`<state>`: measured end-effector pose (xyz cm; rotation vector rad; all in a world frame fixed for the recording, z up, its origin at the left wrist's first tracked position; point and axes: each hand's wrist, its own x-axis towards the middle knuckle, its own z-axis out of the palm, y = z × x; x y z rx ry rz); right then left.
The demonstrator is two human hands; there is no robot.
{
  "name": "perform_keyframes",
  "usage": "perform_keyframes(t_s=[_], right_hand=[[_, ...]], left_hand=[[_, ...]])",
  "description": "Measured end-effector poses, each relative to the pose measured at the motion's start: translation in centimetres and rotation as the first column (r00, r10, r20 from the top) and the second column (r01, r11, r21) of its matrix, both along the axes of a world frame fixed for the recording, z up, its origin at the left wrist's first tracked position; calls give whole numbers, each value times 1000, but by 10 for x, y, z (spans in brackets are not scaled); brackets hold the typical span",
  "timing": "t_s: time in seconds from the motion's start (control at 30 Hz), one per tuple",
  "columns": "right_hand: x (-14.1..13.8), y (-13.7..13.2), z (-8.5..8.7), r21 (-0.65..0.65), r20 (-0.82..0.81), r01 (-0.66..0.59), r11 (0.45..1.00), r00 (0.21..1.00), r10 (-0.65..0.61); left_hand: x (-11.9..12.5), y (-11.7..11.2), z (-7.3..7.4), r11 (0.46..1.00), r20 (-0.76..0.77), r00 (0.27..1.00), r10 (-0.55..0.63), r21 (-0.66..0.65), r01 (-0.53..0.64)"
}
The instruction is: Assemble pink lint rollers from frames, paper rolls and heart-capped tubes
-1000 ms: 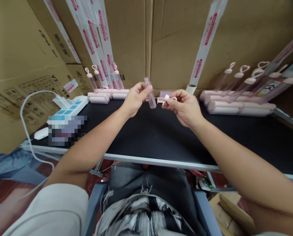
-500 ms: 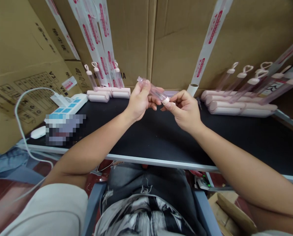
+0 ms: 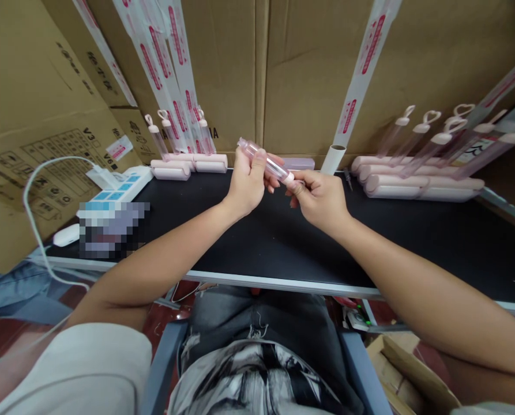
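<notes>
Between my hands, above the black table (image 3: 257, 248), a clear pinkish plastic tube (image 3: 272, 167) is held on a slant, its upper end to the left. My left hand (image 3: 249, 178) is wrapped round the tube's body, thumb along the top. At the lower right end sits a pale pink cap (image 3: 289, 178). My right hand (image 3: 320, 196) pinches that cap, its fingers closed; any loop on the cap is hidden by them.
Several tubes with heart-loop caps (image 3: 441, 138) stand behind pale pink cylinders (image 3: 417, 187) at the right. Similar cylinders (image 3: 211, 163) lie at the back left. A white cardboard roll (image 3: 333, 159) stands near the box wall. A power strip (image 3: 121, 187) with a cable lies left.
My right hand has turned over the cap, with its fingers curled in more tightly. The tube stays in both hands, and the view has shifted slightly.
</notes>
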<state>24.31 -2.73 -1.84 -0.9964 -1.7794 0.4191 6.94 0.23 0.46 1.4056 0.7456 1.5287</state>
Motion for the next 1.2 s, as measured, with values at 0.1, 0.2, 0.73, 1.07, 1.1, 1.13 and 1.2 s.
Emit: perform_keyframes(t_s=[0.1,0.2,0.73,1.07,1.1,1.13,1.2], right_hand=[[1,1,2,-32,-43,-43,999,998,42],[0,1,5,-99,-134,-83,992,989,69],[10,27,-1,-253,-91,-254,933,967,239],[116,109,-12,2,81,521,853,850,-520],[116,110,-15,-10,144,513,858,850,-507],[114,111,-18,-24,218,499,866,848,-483],[103,109,-24,-42,381,461,886,828,-413]], left_hand=[[2,-2,-3,1000,16,1000,3,5,-3],[4,-3,-7,1000,20,1000,-3,-26,4],[-3,17,-9,1000,-31,1000,7,-9,-8],[-41,35,-22,981,-946,321,40,97,166],[-42,35,-22,976,-969,239,57,104,191],[-42,35,-21,971,-983,169,67,103,214],[-42,35,-20,965,-995,61,81,94,247]])
